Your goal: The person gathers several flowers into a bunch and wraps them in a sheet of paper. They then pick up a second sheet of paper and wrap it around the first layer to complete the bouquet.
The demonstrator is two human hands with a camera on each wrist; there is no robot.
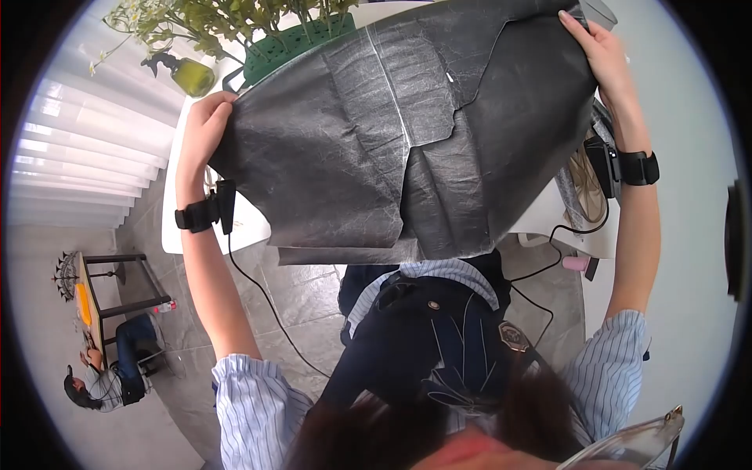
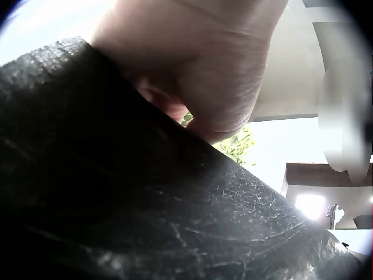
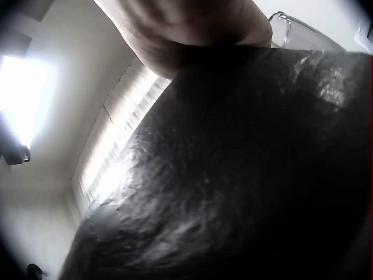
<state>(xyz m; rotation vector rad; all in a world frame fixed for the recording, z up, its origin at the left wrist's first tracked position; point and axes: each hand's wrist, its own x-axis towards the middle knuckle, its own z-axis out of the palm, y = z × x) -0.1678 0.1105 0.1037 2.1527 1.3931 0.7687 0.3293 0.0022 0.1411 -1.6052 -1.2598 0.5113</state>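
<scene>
A large black sheet (image 1: pixel 313 157), creased and leathery-looking, is stretched between my two hands in the head view. Pale crease lines run down its middle, and a flap with a ragged edge overlaps it there. My left hand (image 1: pixel 205 129) grips its upper left corner. At the upper right corner, my right hand (image 1: pixel 612 66) pinches the edge, thumb on the near face. In the left wrist view the sheet (image 2: pixel 175 221) passes under the left hand (image 2: pixel 204 64), its fingertips partly hidden behind. The right wrist view shows the sheet (image 3: pixel 192 175) hiding the right hand's fingers.
A white table (image 1: pixel 174 211) stands behind and below the sheet. On it are a green perforated holder (image 1: pixel 286 47) with leafy stems and a green bottle (image 1: pixel 192 77). Beige shoes (image 1: pixel 583 192) lie at the right. Another person (image 1: pixel 102 376) sits far left. Cables (image 1: pixel 266 301) trail from both wrists.
</scene>
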